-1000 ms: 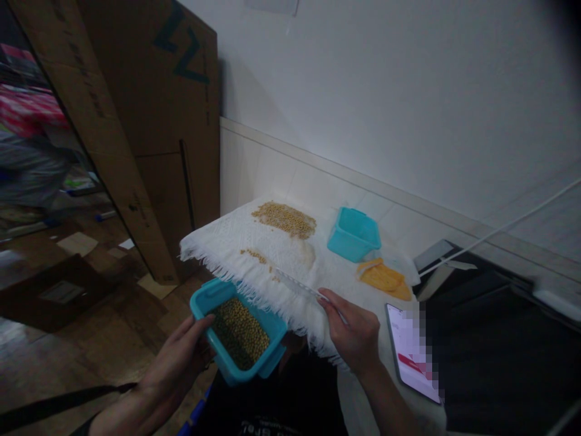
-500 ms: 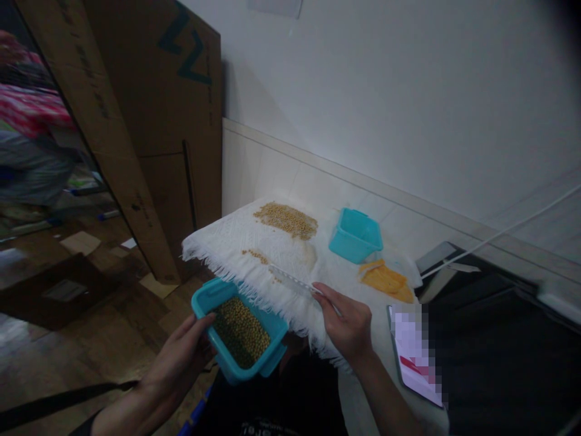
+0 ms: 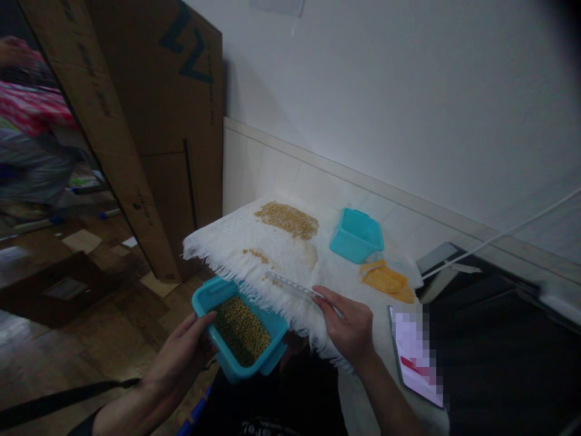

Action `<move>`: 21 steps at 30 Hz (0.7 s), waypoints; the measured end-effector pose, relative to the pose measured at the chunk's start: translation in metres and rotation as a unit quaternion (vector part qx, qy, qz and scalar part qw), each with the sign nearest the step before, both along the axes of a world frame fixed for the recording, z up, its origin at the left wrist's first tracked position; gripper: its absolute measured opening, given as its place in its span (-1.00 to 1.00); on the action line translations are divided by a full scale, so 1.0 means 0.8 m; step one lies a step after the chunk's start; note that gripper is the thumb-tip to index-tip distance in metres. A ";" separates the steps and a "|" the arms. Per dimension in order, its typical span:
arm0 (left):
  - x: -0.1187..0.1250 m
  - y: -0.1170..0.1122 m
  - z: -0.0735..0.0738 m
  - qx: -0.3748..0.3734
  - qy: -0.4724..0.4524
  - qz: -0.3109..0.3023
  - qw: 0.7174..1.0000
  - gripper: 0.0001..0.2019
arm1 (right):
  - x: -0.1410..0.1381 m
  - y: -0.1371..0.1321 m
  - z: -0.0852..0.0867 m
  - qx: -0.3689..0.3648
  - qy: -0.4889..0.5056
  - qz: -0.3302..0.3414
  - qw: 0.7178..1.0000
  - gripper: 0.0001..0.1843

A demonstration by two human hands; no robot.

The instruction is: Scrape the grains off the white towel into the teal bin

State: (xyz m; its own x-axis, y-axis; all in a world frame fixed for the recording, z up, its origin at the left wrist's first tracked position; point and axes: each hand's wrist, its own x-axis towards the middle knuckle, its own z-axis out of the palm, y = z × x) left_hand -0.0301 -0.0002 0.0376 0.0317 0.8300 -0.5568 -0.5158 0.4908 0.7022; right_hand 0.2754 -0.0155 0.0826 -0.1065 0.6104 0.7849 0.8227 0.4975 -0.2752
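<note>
My left hand [image 3: 179,357] grips a teal plastic box [image 3: 239,330] full of yellow-green beans, held just below the fringed front edge of a white towel [image 3: 236,239]. My right hand [image 3: 348,327] pinches one end of a clear plastic ruler [image 3: 290,284] that lies on the towel and points left toward a few loose beans [image 3: 256,254]. A larger pile of beans [image 3: 287,219] rests farther back on the towel.
A second teal box [image 3: 356,235] stands at the back of the table beside an orange cloth [image 3: 387,281]. A phone [image 3: 415,354] lies right of my right hand. A big cardboard box [image 3: 149,121] leans at the left. A white cable [image 3: 499,233] crosses the right side.
My right hand and the ruler have slid a little leftward along the towel's front edge. The teal box in my left hand has stayed put.
</note>
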 end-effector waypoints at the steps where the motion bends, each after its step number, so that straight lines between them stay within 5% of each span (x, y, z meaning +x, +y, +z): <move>1: 0.000 0.000 0.001 -0.004 0.001 0.003 1.000 -0.60 | 0.000 0.000 0.001 0.002 0.003 0.005 1.000 -0.74; 21: 0.005 0.000 0.016 -0.010 -0.009 0.008 1.000 -0.72 | -0.009 0.001 0.009 0.018 -0.005 0.052 0.998 -0.77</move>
State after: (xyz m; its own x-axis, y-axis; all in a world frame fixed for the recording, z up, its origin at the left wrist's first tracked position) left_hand -0.0262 -0.0003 0.0504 0.0291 0.8189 -0.5732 -0.5366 0.4966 0.6823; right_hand 0.2683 -0.0151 0.0901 -0.1768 0.5662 0.8051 0.7686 0.5903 -0.2464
